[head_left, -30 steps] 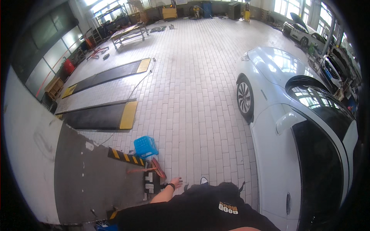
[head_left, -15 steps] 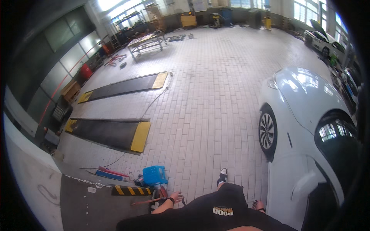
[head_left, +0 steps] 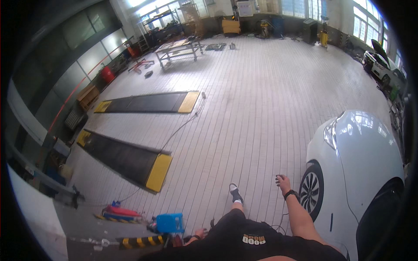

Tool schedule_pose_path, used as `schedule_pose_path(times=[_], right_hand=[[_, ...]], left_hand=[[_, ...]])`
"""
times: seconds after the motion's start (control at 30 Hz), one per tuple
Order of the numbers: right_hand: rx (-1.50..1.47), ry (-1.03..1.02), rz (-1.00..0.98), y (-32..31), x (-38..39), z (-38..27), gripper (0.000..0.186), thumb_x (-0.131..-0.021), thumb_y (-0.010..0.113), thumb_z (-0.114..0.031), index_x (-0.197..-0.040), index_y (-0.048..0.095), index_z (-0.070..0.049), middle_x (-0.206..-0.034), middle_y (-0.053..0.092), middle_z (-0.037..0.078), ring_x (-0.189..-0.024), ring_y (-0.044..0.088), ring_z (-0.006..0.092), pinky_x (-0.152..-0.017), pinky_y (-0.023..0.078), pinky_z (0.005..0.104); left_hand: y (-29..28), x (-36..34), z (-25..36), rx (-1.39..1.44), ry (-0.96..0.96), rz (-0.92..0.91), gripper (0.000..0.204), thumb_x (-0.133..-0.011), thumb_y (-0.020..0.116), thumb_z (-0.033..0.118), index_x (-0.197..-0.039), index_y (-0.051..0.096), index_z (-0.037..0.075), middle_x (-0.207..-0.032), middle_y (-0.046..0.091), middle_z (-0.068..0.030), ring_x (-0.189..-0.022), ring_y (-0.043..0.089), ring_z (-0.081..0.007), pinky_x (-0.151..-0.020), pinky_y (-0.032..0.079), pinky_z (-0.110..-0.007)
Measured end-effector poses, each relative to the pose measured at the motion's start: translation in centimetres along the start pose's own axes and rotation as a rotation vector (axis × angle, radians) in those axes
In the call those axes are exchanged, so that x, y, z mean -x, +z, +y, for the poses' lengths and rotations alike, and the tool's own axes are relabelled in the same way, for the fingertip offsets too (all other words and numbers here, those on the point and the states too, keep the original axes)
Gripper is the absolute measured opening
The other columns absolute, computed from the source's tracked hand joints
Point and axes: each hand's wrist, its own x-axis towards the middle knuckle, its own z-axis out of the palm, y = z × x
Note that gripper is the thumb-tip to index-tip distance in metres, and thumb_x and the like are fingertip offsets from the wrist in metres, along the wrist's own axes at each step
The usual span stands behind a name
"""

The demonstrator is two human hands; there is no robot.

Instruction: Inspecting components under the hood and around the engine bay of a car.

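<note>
My right hand (head_left: 283, 182) hangs out in front of me over the tiled floor, fingers loosely bent and apart, with nothing seen in it. It is nearest to the front wheel (head_left: 311, 191) of a white car (head_left: 350, 161), without touching it. Low at my left side is my left hand (head_left: 201, 233), small in view; its fingers look spread and nothing shows in them. Left of it stand a blue plastic stool (head_left: 170, 223) and a black-and-yellow striped block (head_left: 141, 242). One of my shoes (head_left: 235, 192) is forward on the tiles.
Two dark floor plates with yellow ends, a nearer one (head_left: 124, 158) and a farther one (head_left: 146, 103), lie to the left. A cable (head_left: 179, 128) crosses the floor beside them. Farther back are a wheeled metal table (head_left: 178, 51), a red floor stand (head_left: 141, 65) and another car (head_left: 383, 69).
My right hand has swung forward and up from my side. I have moved forward: the white car's wheel and the near floor plate sit lower in view.
</note>
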Motion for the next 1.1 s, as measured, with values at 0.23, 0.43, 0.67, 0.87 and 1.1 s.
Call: schedule_pose_path(times=[0.23,0.43,0.67,0.87,1.1], right_hand=[[-0.089,0.409,0.229,-3.9,-9.4,9.5,0.03,-0.088,0.06,-0.026,-0.108,0.06,-0.003,-0.095,0.064,0.01,-0.082,0.062,0.025,-0.065,0.05,0.0415],[-0.375,0.783,0.565,-12.8,-7.9,16.7,0.021,-0.085,0.056,-0.023,-0.095,0.058,-0.005,-0.076,0.058,0.009,-0.059,0.053,0.0253,-0.047,0.041,0.0404],[-0.483,0.758,0.857,-11.1,-17.3,13.6,0.016,-0.083,0.056,-0.021,-0.09,0.056,-0.006,-0.07,0.053,0.008,-0.056,0.051,0.025,-0.046,0.04,0.041],[-0.501,0.774,0.715,-6.9,-39.4,4.8,0.011,-0.082,0.054,-0.02,-0.077,0.053,-0.01,-0.058,0.047,0.004,-0.049,0.047,0.0217,-0.042,0.036,0.0355],[-0.451,0.353,0.285,-3.5,-76.9,-12.9,0.011,-0.086,0.055,-0.023,-0.086,0.055,-0.012,-0.068,0.052,0.0,-0.058,0.05,0.0134,-0.048,0.038,0.0288]], left_hand=[[-12.6,-22.2,6.2,0.894,-0.099,0.072,0.041,-0.086,0.06,0.031,-0.12,0.058,0.008,-0.105,0.064,-0.0105,-0.098,0.062,-0.0283,-0.088,0.051,-0.04],[-31.8,-36.5,23.4,1.22,-0.199,0.267,0.023,-0.093,0.051,0.022,-0.11,0.058,0.008,-0.093,0.061,-0.0079,-0.068,0.056,-0.0199,-0.055,0.046,-0.035],[-45.9,-46.0,45.4,1.011,-0.033,0.239,0.033,-0.094,0.053,0.029,-0.121,0.058,0.011,-0.111,0.061,-0.0078,-0.092,0.061,-0.0217,-0.074,0.051,-0.038],[-45.0,-54.0,48.4,0.963,-0.298,0.223,0.032,-0.094,0.053,0.027,-0.122,0.057,0.011,-0.114,0.06,-0.0097,-0.098,0.061,-0.0261,-0.078,0.053,-0.041],[-46.4,-58.7,49.1,-0.244,-0.033,-0.057,0.047,-0.096,0.048,0.026,-0.14,0.045,0.009,-0.136,0.052,-0.0181,-0.115,0.057,-0.0375,-0.091,0.05,-0.052]])
